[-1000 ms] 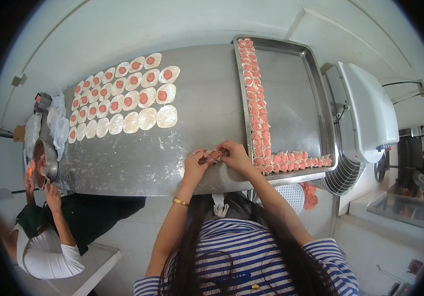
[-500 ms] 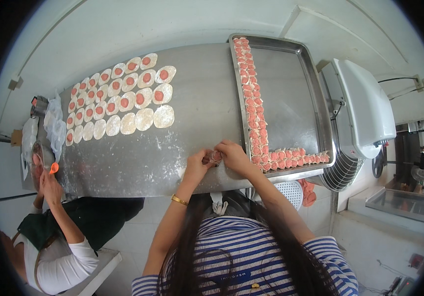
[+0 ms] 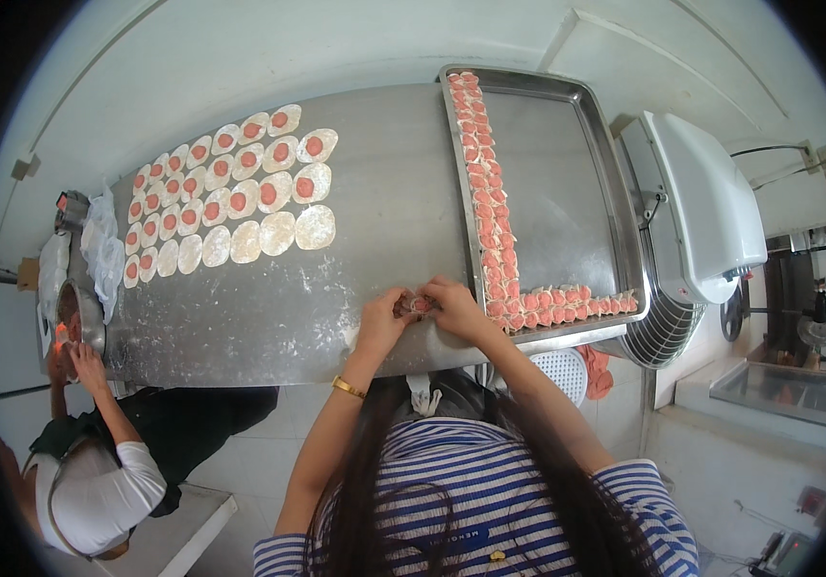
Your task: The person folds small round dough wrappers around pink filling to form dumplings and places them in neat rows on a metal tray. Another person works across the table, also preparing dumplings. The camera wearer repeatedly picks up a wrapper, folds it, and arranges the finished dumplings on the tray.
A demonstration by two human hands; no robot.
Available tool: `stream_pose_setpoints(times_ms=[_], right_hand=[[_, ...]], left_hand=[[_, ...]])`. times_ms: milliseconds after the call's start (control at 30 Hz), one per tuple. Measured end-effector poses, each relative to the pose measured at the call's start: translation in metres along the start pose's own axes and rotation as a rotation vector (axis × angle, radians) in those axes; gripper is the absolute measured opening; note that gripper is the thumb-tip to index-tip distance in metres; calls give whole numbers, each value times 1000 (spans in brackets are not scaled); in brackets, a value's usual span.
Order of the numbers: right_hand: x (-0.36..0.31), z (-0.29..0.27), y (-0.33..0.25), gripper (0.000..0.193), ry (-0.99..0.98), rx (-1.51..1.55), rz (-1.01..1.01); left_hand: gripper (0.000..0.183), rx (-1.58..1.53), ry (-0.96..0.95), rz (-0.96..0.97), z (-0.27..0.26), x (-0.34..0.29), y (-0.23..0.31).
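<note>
Between my two hands, above the table's near edge, is a small open-topped dumpling (image 3: pixel 420 305) with pink filling showing. My left hand (image 3: pixel 384 319) pinches its left side, and my right hand (image 3: pixel 455 309) has its fingers closed on the right side. Just right of my right hand, a metal tray (image 3: pixel 550 337) carries packed open-topped dumplings (image 3: pixel 501 260) down its left side and along its near edge. Round floured wrappers (image 3: pixel 278 232) lie in rows at the table's left. Most bear a lump of pink filling (image 3: pixel 268 193); several in the nearest row are bare.
The steel table (image 3: pixel 384 192) has flour streaks. At far left a co-worker's hand (image 3: pixel 86 367) reaches to a metal bowl (image 3: pixel 92 317) of pink filling, with an orange utensil (image 3: pixel 61 335). Plastic bags (image 3: pixel 103 250) lie beside it. A white machine (image 3: pixel 697 207) stands right of the tray.
My hands stay nearly in place, fingers shifting slightly round the dumpling. The co-worker has lowered the orange utensil to the bowl, and one more wrapper in the nearest row bears filling.
</note>
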State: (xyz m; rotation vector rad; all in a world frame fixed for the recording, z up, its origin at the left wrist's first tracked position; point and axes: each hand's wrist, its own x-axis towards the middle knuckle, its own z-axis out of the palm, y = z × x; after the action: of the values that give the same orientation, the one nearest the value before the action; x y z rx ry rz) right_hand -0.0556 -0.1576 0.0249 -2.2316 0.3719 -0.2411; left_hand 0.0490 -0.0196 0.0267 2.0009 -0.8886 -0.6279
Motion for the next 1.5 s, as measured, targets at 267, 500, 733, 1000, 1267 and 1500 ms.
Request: stream_pose_setpoints(times_ms=[267, 500, 733, 1000, 1267, 1500], right_hand=[[-9, 3, -6, 16, 84, -2, 16], [-8, 3, -13, 22, -6, 28, 4], [-15, 7, -9, 28, 71, -7, 103], [-11, 2, -13, 22, 136, 8, -4], [-11, 1, -9, 28, 28, 106, 177], [-16, 12, -8, 31, 118, -28, 179]], left_hand=[[24, 22, -41, 43, -1, -6, -2], [24, 126, -71, 35, 3, -8, 7], [23, -8, -31, 31, 2, -10, 3], [21, -79, -9, -10, 8, -10, 2], [22, -94, -18, -40, 10, -4, 3], [23, -135, -67, -75, 8, 0, 0]])
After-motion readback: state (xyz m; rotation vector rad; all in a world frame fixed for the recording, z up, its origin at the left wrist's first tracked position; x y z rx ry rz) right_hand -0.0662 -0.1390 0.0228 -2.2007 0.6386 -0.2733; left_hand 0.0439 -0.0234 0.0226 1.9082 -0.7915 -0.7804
